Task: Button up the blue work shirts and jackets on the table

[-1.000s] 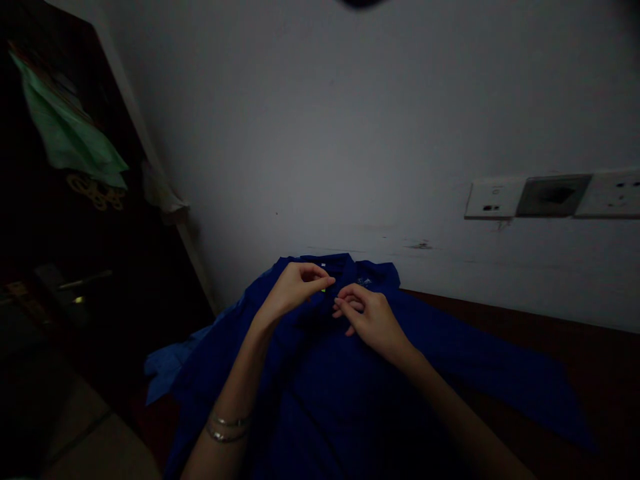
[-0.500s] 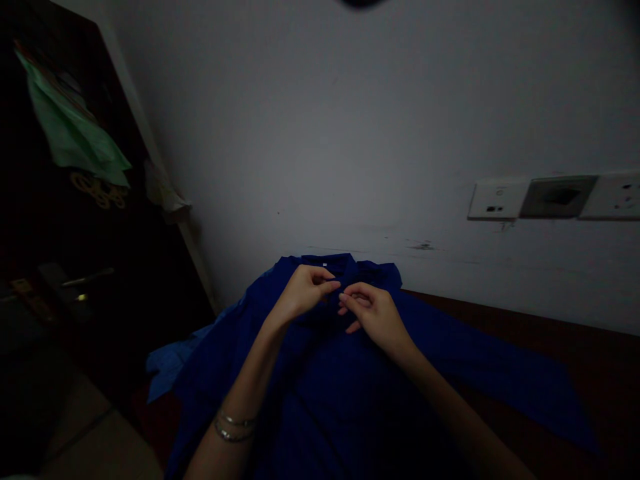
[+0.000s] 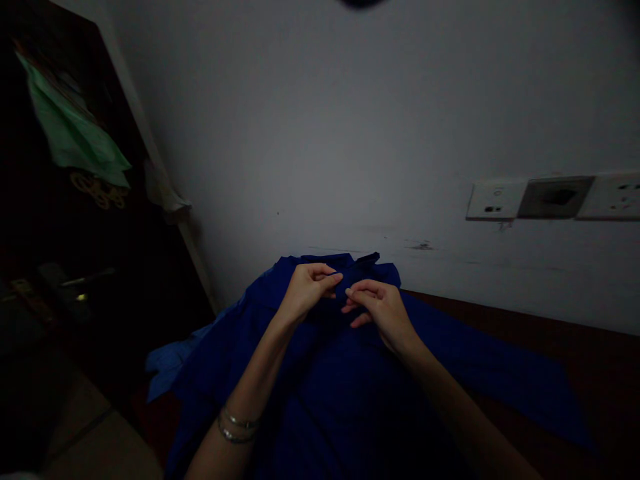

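Note:
A dark blue collared shirt (image 3: 320,400) lies spread over a dark red-brown surface, its collar towards the wall and one sleeve stretched out to the right. At the collar, my left hand (image 3: 311,290) pinches the fabric between thumb and fingers. Close beside it, my right hand (image 3: 377,307) also pinches the shirt near the collar, its lower fingers curled loosely. Both hands' fingertips nearly meet. Whether a button is between them is too dark and small to tell.
Under the shirt's left side shows lighter blue cloth (image 3: 170,363). A pale wall (image 3: 350,147) with sockets (image 3: 493,200) rises behind. On the left stands a dark door with a metal handle (image 3: 87,279) and a hanging green cloth (image 3: 75,127).
Both hands have shifted slightly to the right, with the collar fabric between them. Part of the collar on the right now stands up higher, and the label inside is covered.

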`<state>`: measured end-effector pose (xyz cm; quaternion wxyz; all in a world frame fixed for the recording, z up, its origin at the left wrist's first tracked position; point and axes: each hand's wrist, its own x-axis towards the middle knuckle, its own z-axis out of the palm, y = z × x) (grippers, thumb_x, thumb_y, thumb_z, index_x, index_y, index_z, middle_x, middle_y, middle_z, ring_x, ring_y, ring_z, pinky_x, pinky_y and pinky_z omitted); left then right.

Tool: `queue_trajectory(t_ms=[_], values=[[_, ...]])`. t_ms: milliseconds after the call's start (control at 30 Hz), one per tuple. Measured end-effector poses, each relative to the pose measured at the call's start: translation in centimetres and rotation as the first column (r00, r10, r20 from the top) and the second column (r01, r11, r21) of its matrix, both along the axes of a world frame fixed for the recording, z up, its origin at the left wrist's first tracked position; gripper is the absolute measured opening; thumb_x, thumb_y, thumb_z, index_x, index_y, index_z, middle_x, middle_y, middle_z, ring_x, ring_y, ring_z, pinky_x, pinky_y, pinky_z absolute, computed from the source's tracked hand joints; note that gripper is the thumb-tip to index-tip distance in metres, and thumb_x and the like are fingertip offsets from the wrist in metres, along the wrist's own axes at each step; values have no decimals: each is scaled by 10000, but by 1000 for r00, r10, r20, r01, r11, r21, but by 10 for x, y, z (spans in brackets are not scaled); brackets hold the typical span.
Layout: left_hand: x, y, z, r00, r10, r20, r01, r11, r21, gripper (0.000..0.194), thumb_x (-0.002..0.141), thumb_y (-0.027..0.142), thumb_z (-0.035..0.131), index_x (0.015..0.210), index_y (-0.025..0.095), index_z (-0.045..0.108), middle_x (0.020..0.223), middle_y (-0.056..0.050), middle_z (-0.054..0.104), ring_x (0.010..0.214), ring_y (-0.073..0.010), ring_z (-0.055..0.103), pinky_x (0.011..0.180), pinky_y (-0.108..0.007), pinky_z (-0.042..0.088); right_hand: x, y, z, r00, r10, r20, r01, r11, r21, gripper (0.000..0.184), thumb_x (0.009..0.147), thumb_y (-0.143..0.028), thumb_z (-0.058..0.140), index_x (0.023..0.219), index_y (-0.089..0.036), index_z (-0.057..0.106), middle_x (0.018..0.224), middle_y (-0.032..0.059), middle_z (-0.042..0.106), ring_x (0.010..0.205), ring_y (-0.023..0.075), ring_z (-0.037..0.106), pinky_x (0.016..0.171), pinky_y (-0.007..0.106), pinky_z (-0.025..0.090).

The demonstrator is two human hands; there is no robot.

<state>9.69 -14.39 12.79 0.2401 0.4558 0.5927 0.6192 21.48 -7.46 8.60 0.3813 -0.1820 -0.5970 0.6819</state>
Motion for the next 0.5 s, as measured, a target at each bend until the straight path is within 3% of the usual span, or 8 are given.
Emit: queue_trajectory(t_ms=[300, 500], values=[[-4, 1, -3, 989, -41, -142, 43, 999, 9, 151, 622, 253, 685, 622, 109, 641, 576, -6, 601, 520, -83, 536, 526, -213, 471, 3, 2, 5, 993, -103, 60, 98, 993, 73, 194, 599, -291, 638, 675, -127, 569, 570, 35, 604, 542, 185, 624, 352, 226, 476], [-6, 0, -4, 971, -63, -232, 70, 997, 21, 142, 642, 255, 679, 662, 115, 682, 640, -34, 648, 561, -100, 568, 540, -211, 469, 4, 2, 6, 996, -70, 63, 71, 997, -26, 162, 566, -256, 652, 605, -126, 564, 532, 29, 596, 494, 170, 611, 345, 219, 461]])
